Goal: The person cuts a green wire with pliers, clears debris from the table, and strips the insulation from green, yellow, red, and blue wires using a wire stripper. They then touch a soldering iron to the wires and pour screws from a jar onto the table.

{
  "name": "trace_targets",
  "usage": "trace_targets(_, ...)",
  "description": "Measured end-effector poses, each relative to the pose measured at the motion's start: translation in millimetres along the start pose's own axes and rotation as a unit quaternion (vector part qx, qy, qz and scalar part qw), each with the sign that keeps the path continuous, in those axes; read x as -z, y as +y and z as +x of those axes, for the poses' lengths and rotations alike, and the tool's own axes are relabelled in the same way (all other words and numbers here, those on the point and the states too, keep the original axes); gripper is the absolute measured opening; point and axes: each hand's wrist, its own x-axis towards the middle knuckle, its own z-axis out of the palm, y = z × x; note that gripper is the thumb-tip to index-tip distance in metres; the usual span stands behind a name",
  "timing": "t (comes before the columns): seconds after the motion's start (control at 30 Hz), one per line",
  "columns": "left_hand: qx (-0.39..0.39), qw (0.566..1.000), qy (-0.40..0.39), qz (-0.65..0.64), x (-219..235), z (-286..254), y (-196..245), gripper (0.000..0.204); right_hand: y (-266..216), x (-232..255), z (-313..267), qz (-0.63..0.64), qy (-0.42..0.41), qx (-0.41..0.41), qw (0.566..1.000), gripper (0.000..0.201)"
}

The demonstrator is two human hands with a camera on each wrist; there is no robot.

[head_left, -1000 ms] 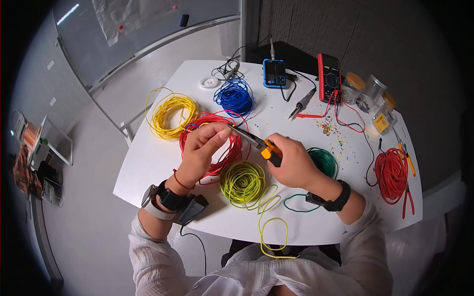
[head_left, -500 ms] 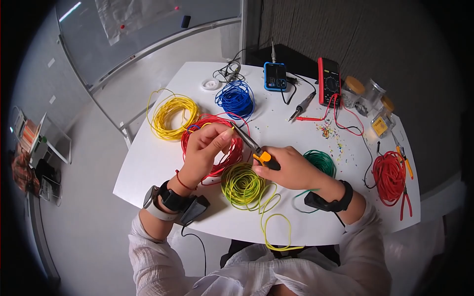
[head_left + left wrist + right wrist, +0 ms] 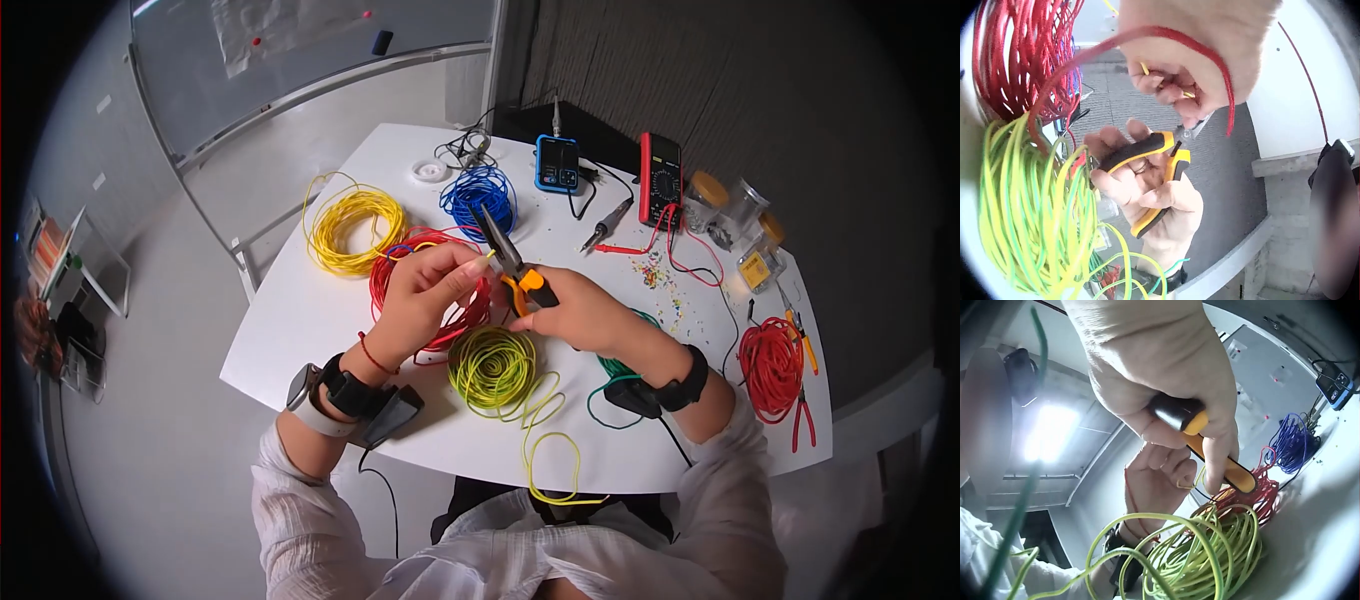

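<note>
My left hand pinches a short piece of yellow wire between thumb and forefinger, its end poking out at the fingertips. Beside it my right hand grips long-nose pliers by their orange-and-black handles. The plier jaws are spread and point up and away, close to the left fingertips. Under the hands lie a yellow-green wire coil and a red wire coil. The right forearm partly covers a green wire coil.
Farther back on the white table are a yellow coil, a blue coil, a blue-cased device, a soldering iron and a red multimeter. Jars, small scraps and another red coil lie right.
The pliers have swung from pointing left at the left fingertips to pointing up and away, and their jaws have spread. The left hand keeps its pinch, shifting slightly right in view.
</note>
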Motion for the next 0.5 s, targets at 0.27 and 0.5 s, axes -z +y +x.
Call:
trace_targets(0.27, -0.005, 1.0, -0.011, 0.005, -1, -1, 2, 0.018, 6, 0, 4, 0.015, -0.009, -0.001, 1.0, 0.043)
trace_targets(0.5, -0.017, 1.0, 0.0, 0.013, -2, 0, -1, 0.018, -2, -4, 1, -0.024, 0.0, 0.003, 1.0, 0.048)
